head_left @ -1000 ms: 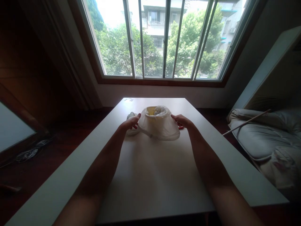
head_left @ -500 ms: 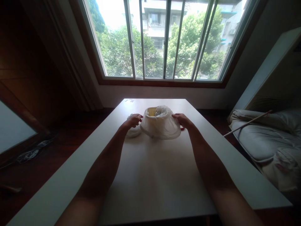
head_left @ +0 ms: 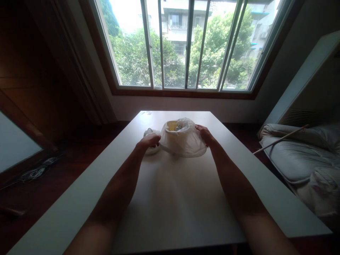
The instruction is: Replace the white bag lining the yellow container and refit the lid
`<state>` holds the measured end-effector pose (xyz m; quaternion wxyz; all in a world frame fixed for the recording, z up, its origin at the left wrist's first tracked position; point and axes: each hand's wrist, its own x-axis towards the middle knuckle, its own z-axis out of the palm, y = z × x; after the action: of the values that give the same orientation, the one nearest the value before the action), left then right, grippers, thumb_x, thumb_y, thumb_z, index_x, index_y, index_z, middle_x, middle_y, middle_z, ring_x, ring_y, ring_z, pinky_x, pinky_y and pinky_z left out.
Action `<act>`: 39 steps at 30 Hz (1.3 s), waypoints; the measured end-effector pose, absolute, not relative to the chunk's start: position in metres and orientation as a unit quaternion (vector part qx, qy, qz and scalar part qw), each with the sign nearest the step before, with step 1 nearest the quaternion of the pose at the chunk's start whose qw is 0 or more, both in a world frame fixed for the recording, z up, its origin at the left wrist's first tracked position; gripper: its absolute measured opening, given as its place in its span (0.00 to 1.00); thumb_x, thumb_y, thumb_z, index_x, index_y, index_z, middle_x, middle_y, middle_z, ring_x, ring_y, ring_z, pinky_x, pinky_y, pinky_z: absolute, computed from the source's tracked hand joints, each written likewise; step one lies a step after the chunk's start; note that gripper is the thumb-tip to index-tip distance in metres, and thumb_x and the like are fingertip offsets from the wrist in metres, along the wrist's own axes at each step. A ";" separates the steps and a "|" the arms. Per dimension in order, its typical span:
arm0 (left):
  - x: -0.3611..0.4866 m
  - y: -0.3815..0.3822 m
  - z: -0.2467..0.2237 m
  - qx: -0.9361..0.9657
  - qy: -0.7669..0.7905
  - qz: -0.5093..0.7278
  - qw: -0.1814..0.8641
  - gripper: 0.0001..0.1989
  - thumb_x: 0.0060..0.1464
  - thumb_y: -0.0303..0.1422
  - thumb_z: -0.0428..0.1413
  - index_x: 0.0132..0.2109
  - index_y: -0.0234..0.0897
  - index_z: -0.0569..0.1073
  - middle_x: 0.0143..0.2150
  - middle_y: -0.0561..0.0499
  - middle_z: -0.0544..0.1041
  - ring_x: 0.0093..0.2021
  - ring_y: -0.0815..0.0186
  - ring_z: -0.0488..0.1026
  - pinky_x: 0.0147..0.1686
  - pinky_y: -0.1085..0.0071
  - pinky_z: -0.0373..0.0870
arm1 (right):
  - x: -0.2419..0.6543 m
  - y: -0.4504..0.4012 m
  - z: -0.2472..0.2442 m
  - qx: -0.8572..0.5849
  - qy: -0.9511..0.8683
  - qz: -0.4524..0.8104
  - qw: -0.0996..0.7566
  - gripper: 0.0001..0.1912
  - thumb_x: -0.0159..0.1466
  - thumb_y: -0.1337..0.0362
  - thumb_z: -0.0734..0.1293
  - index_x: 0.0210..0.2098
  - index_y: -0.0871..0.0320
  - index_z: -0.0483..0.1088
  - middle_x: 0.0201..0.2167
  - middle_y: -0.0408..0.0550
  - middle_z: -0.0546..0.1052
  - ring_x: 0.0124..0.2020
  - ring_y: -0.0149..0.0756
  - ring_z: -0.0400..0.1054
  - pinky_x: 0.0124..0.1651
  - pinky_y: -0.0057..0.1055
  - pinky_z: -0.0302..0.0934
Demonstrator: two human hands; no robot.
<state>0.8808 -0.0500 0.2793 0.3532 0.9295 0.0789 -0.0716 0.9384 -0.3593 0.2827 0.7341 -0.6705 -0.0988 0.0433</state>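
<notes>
A small bin with a yellow inside (head_left: 171,125) stands on the white table, its sides covered by a thin whitish plastic bag (head_left: 186,147) that hangs over the rim and flares out below. Some of the bag is bunched up at the opening. My left hand (head_left: 152,141) is closed on the bag's left edge, fingers pinched together. On the other side my right hand (head_left: 204,134) has its fingers closed at the bag's right edge. Partly behind my left hand lies a pale rounded item (head_left: 152,151); I cannot make out its kind.
The white table (head_left: 170,205) reaches toward a window (head_left: 186,63). Right of it, a thin stick (head_left: 281,139) rests across a grey cushioned seat (head_left: 313,148). Cables (head_left: 35,173) lie on the dark floor at left.
My left hand has gone slightly down and my right hand slightly up. The bag now spreads a little farther right, and the red bit beside my right hand is no longer visible.
</notes>
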 end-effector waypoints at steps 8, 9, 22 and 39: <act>0.895 -0.052 0.271 0.896 0.119 -0.106 0.414 0.17 0.52 0.43 0.57 0.26 0.32 0.75 0.18 0.44 0.73 0.14 0.69 0.60 0.16 0.72 0.52 | 0.944 -0.358 0.275 -0.676 -0.133 0.005 0.725 0.15 0.60 0.55 0.65 0.38 0.59 0.75 0.35 0.47 0.80 0.34 0.36 0.72 0.36 0.28 0.66; 0.894 -0.053 0.271 0.894 0.115 -0.107 0.420 0.15 0.51 0.41 0.59 0.27 0.32 0.75 0.20 0.44 0.74 0.14 0.70 0.60 0.16 0.73 0.51 | 0.946 -0.358 0.274 -0.675 -0.132 0.004 0.726 0.15 0.60 0.55 0.65 0.38 0.59 0.74 0.35 0.47 0.80 0.34 0.36 0.72 0.37 0.28 0.66; 0.889 -0.063 0.262 0.868 0.138 -0.134 0.458 0.11 0.45 0.39 0.63 0.28 0.35 0.76 0.22 0.45 0.77 0.15 0.71 0.60 0.16 0.75 0.50 | 0.949 -0.360 0.280 -0.685 -0.126 -0.044 0.716 0.24 0.59 0.48 0.67 0.46 0.58 0.75 0.39 0.49 0.80 0.36 0.37 0.74 0.35 0.30 0.69; 0.892 -0.043 0.307 0.842 0.142 0.026 0.520 0.10 0.47 0.39 0.58 0.29 0.35 0.73 0.35 0.46 0.79 0.26 0.68 0.71 0.22 0.75 0.61 | 0.965 -0.351 0.305 -0.714 -0.051 -0.027 0.697 0.14 0.62 0.53 0.69 0.29 0.59 0.72 0.27 0.50 0.77 0.27 0.36 0.71 0.27 0.29 0.71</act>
<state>0.8919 -0.0431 0.3071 0.5196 0.8421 0.1419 0.0263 0.9650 -0.3508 0.3054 0.6974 -0.7144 -0.0513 -0.0266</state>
